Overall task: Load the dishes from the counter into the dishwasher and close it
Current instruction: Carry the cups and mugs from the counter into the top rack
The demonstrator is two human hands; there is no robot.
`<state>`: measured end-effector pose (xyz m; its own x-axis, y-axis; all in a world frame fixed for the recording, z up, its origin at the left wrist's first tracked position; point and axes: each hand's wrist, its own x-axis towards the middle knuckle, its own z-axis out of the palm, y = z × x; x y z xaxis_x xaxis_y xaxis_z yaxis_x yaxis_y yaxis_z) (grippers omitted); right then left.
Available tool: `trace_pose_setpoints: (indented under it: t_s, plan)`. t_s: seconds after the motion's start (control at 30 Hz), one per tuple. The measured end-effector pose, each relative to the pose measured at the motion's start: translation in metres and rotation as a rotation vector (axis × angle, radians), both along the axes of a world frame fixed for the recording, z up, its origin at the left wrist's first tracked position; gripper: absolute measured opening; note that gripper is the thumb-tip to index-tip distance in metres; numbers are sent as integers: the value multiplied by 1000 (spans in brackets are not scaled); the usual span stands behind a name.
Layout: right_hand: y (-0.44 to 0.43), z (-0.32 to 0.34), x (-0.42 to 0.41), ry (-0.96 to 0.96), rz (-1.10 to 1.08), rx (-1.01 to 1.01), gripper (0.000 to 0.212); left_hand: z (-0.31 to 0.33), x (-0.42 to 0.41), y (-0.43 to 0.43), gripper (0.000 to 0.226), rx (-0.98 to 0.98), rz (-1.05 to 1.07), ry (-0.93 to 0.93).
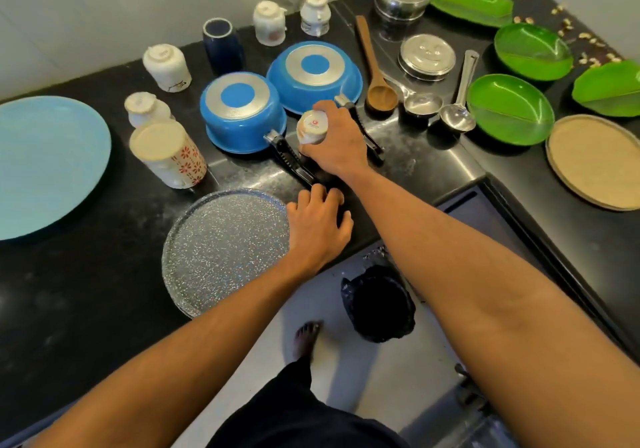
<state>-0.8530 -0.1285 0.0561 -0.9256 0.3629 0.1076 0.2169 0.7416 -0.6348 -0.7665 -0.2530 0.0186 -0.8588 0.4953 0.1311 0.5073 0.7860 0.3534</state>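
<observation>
The right hand (pixel 337 142) reaches in over the inner corner of the black stone worktop (pixel 86 309). Its fingers and thumb close round a small white cup (pixel 312 128) with a red mark on its base. The cup is mouth down between the black handles of two upturned blue saucepans (pixel 242 111). Gripping it round the body, I judge, lets it come straight up without knocking either handle.

The left hand (pixel 317 226) lies palm down at the worktop's front edge, just beside the speckled grey round tray (pixel 225 250). Its fingers are bent at the tip of the nearer black handle (pixel 294 165); whether it holds that handle or only braces the reach, I cannot tell.

Cups and pans stand rim down, probably to drain. More white cups (pixel 166 66) sit toward the back edge, with green leaf-shaped plates (pixel 509 108) and steel ladles (pixel 457 115) along the right-hand run. Loading looks barely begun. The dishwasher cannot be made out for certain; a grey-blue panel (pixel 478 212) under the right-hand edge may be it.
</observation>
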Motion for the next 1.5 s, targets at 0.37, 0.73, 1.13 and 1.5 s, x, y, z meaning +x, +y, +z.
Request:
trace_pose_setpoints:
  t_s: [0.37, 0.73, 1.13, 1.5]
  plan:
    - [42, 11, 133, 161, -240, -60, 72, 12, 12, 19, 26, -7, -162, -48]
    - [66, -23, 424, 124, -685, -127, 69, -17, 194, 53, 6, 231, -348, -398]
    - [26, -105, 734, 46, -1236, -328, 76, -76, 451, 77, 5, -27, -525, -773]
    - [54, -162, 857, 158, -1757, -526, 73, -92, 594, 167, 8, -186, -752, -923]
